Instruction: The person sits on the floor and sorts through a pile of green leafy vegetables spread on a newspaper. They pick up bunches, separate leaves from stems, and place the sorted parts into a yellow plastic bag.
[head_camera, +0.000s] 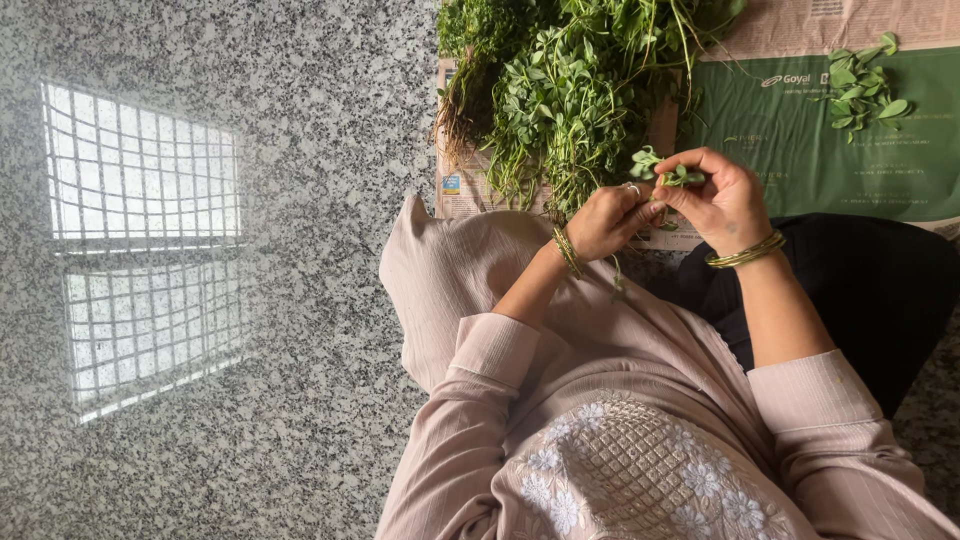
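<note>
Starting at the left, a speckled granite floor (200, 100) is seen, with a bright window grid reflected in it and nothing lying there. Further right, a big bundle of leafy greens (570, 90) is spread on a sheet of newspaper (800, 150), roots toward the left and leafy tops fanned out toward the hands.

The left hand (605, 220) is held just below that bundle, fingers pinched closed around the lower end of a small green sprig (665, 172). A ring is worn on it and thin bangles sit at the wrist. The sprig is kept between the two hands, so it lies up and to the right of the left fingers and just to the left of the right ones. Its long axis can't really be made out, since the stem is mostly hidden by the fingers and only a few leaves show.

The right hand (725, 205) is curled over the sprig's leafy end, fingertips closed on the leaves, bangles at that wrist too. Both hands are touching the sprig, so neither is really nearer.

Far right, a small heap of plucked leaves (860, 90) is laid on the green part of the newspaper, well apart from the hands and nearer the right one.
</note>
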